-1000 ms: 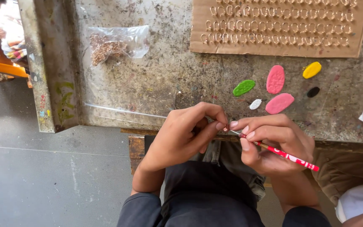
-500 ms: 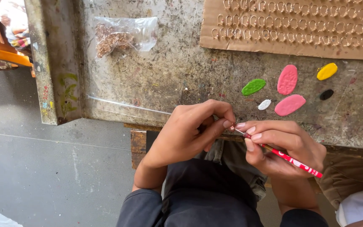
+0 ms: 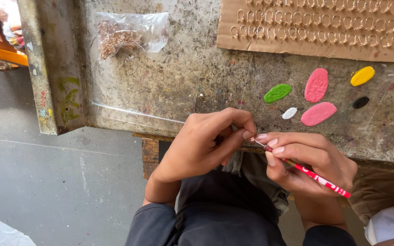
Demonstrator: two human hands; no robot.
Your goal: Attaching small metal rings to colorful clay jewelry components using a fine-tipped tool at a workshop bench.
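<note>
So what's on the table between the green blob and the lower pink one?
A small white blob lies between the green blob and the lower pink one, on the stained table. The head view shows it.

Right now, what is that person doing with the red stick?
A person sits at a worn table. Their right hand holds a thin red tool with a metal tip, and their left hand pinches something tiny against that tip; it is too small to identify. On the table lie flat coloured clay-like shapes, a cardboard sheet of metal rings and a bag of small pieces.
</note>
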